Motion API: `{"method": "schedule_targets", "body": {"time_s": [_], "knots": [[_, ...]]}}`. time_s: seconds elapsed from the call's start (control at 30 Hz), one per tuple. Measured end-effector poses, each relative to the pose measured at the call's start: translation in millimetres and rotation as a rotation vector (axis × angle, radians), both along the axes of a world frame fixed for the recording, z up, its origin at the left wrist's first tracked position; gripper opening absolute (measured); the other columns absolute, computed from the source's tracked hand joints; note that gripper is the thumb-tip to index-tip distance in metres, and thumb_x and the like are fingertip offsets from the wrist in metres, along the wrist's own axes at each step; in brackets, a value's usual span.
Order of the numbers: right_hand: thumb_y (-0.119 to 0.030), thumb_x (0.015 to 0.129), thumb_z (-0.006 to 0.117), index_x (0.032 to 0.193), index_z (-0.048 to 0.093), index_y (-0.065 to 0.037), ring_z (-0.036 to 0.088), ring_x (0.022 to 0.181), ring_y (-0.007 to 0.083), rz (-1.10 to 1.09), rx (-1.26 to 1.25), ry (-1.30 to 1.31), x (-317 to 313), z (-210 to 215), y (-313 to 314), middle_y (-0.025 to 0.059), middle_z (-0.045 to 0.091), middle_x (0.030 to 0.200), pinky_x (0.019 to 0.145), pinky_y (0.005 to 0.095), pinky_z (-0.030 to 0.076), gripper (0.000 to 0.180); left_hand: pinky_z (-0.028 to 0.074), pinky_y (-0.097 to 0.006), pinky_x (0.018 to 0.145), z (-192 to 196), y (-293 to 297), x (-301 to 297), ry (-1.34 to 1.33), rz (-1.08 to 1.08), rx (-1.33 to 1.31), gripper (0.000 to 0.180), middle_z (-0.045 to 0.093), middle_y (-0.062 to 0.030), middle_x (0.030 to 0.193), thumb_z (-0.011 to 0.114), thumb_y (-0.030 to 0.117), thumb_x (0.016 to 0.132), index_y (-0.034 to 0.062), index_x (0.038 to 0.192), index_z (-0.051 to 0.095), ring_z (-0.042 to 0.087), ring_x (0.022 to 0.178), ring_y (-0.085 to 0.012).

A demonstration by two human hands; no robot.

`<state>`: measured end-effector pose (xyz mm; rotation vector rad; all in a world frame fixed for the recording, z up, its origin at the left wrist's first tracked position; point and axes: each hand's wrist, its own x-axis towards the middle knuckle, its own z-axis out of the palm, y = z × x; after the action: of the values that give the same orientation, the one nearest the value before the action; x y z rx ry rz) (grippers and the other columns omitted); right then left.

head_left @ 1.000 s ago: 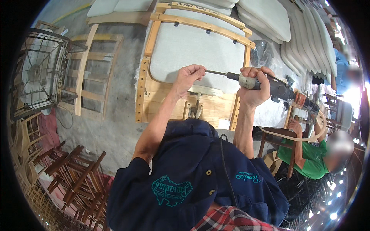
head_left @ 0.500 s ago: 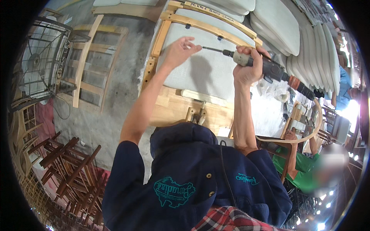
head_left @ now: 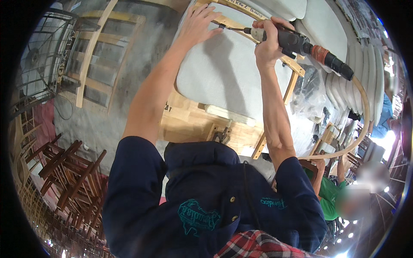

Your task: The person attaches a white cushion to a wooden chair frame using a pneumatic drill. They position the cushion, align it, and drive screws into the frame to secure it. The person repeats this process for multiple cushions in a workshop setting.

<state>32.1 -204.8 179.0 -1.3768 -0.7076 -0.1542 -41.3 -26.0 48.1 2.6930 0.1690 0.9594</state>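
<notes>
My right hand (head_left: pixel 269 45) is wrapped round a black and grey air screwdriver (head_left: pixel 297 41), which lies nearly level. Its long bit points left and ends at a small dark bracket (head_left: pixel 222 26) beside the wooden bar (head_left: pixel 232 23). Whether the tip touches a screw cannot be made out. My left hand (head_left: pixel 195 26) lies open over the bar's left end, fingers spread, thumb close to the bit tip. Beneath both hands is a pale grey seat panel (head_left: pixel 215 81) within the wooden frame. A plain wooden board (head_left: pixel 185 116) with a metal clamp (head_left: pixel 221 134) borders its near side.
A tan hose (head_left: pixel 367 103) curves down from the screwdriver on the right. Grey cushioned panels (head_left: pixel 357 73) stand stacked at the far right. A person in green (head_left: pixel 330 198) works at lower right. Wooden slats (head_left: pixel 92 56) and dark chair frames (head_left: pixel 71 176) stand left.
Both hands have moved farther away, to the bar and bracket. My left hand has gone from pinching at the bit's tip to spread fingers on the bar. The screwdriver has moved along.
</notes>
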Motion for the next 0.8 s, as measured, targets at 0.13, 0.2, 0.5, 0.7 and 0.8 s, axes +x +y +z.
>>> {"method": "schedule_targets", "body": {"time_s": [0.13, 0.2, 0.5, 0.7, 0.8], "knots": [[0.002, 0.088, 0.060, 0.106, 0.055, 0.003, 0.072, 0.074, 0.0221, -0.004, -0.011, -0.038, 14, -16, 13, 0.0152, 0.068, 0.076, 0.079, 0.0319, 0.056, 0.018, 0.032, -0.051, 0.117, 13, -4, -1, -0.004, -0.041, -0.073, 0.045, 0.064, -0.0136, 0.128, 0.079, 0.036, 0.080, 0.0089, 0.114, 0.068, 0.053, 0.129, -0.0329], [0.001, 0.088, 0.062, 0.103, 0.058, 0.004, 0.072, 0.074, 0.0214, -0.130, -0.212, -0.328, 29, -27, 11, 0.0137, 0.069, 0.079, 0.079, 0.0312, 0.055, 0.016, 0.025, -0.055, 0.121, 9, 0, -1, 0.036, -0.061, -0.139, 0.047, 0.062, -0.0156, 0.134, 0.080, 0.037, 0.079, 0.0096, 0.116, 0.068, 0.050, 0.135, -0.0351], [-0.004, 0.084, 0.069, 0.076, 0.076, -0.008, 0.065, 0.084, 0.0165, -0.029, -0.128, -0.026, 18, -26, 21, 0.0049, 0.061, 0.106, 0.084, 0.0335, 0.050, 0.010, 0.032, -0.054, 0.115, -4, -1, 8, -0.090, -0.105, -0.246, 0.047, 0.062, -0.0156, 0.129, 0.084, 0.031, 0.074, 0.0097, 0.113, 0.069, 0.049, 0.132, -0.0363], [-0.005, 0.084, 0.070, 0.076, 0.073, -0.005, 0.065, 0.084, 0.0164, -0.147, -0.250, -0.319, 29, -42, 24, 0.0052, 0.064, 0.105, 0.083, 0.0340, 0.050, 0.009, 0.034, -0.053, 0.112, 6, -2, 4, -0.068, -0.105, -0.232, 0.048, 0.063, -0.0127, 0.125, 0.084, 0.029, 0.072, 0.0108, 0.114, 0.069, 0.051, 0.128, -0.0345], [-0.008, 0.086, 0.069, 0.093, 0.066, -0.002, 0.063, 0.083, 0.0147, -0.195, -0.324, -0.031, 26, -45, 34, 0.0045, 0.065, 0.092, 0.080, 0.0315, 0.050, 0.010, 0.037, -0.052, 0.107, 1, 2, 9, -0.146, -0.109, -0.195, 0.047, 0.065, -0.0114, 0.119, 0.083, 0.028, 0.071, 0.0111, 0.113, 0.069, 0.054, 0.121, -0.0340]]}}
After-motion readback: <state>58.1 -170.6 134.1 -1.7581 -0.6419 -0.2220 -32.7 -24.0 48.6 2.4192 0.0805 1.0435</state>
